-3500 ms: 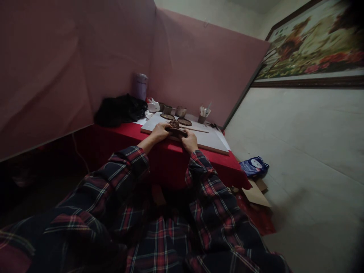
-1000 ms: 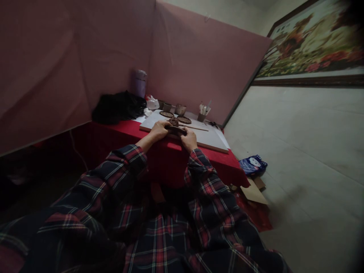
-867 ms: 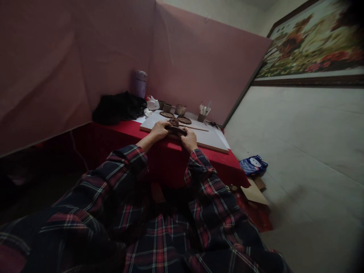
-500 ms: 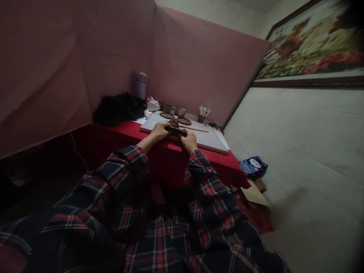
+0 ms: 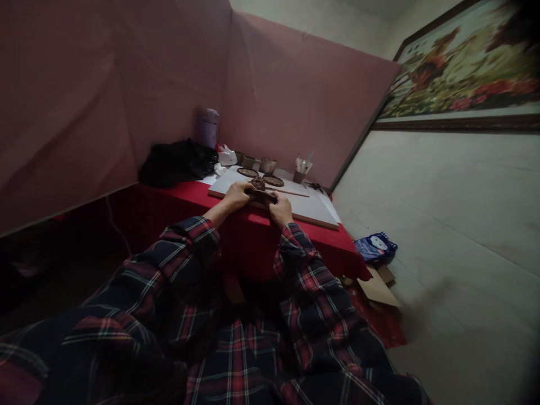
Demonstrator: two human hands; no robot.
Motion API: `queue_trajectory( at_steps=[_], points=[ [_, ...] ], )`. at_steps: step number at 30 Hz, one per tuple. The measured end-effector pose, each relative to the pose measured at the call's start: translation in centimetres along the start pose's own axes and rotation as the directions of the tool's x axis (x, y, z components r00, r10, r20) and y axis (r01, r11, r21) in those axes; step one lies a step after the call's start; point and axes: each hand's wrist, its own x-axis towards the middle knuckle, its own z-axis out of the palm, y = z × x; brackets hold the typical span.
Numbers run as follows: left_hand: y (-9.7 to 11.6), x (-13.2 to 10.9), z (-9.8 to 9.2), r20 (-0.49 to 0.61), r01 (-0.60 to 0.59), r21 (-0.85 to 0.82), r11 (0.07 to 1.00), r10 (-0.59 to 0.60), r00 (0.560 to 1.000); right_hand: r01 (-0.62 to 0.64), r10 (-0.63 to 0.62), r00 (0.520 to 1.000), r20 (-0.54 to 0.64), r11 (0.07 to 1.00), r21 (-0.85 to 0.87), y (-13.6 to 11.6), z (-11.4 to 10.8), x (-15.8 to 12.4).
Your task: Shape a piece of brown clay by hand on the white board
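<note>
My left hand and my right hand both grip a dark brown flat piece of clay at the near edge of a white board. Their fingers are curled round its two ends. A lumpy brown clay piece sits just behind it. Two flat round brown discs lie farther back on the board, and a thin wooden stick lies to the right of my hands.
The board rests on a red-covered table. A black bag, a purple bottle, small cups and a holder of tools stand at the back. A blue packet and cardboard lie on the floor at right.
My hands stay on the dark clay piece at the board's edge. Only the camera has shifted slightly.
</note>
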Motion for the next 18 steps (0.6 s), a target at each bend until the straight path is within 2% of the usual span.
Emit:
queue_trajectory(
  at_steps=[11,18],
  points=[
    [-0.22,-0.01,-0.05,0.033,-0.052,0.083,0.995,0.049,0.998,0.001,-0.001,1.0,-0.011,1.0,0.018,0.1,0.09,0.11],
    [-0.44,0.11,0.0,0.037,-0.042,0.085,0.995,0.039,0.999,0.014,-0.014,1.0,-0.008,1.0,0.001,0.19,0.11,0.15]
  ],
)
